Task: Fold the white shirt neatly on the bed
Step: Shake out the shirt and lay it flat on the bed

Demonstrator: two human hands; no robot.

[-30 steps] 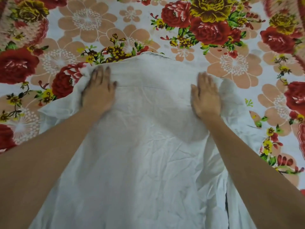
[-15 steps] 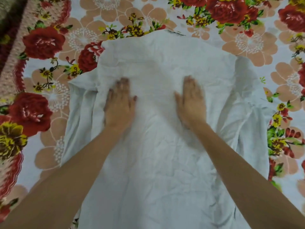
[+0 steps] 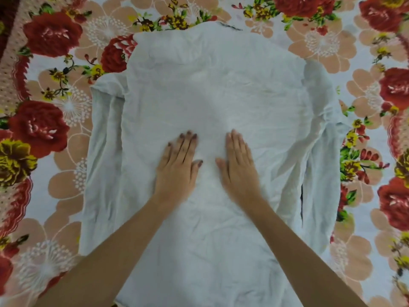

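The white shirt [image 3: 212, 85] lies spread flat on the bed, its collar end far from me and its hem toward me. Both sleeves are laid along the body, one at the left [image 3: 104, 151], one at the right [image 3: 321, 156]. My left hand [image 3: 178, 168] rests palm down on the middle of the shirt with straight fingers. My right hand [image 3: 239, 167] presses flat beside it, a small gap between the thumbs. The cloth is creased around both hands.
The bed is covered by a floral sheet [image 3: 55, 69] with red roses and peach flowers, showing on the left, top and right of the shirt. A dark edge of the bed [image 3: 6, 25] shows at the far top left.
Both hands have slid down the shirt from the shoulders toward me and closer together, staying flat on the cloth. More of the shirt's top now shows.
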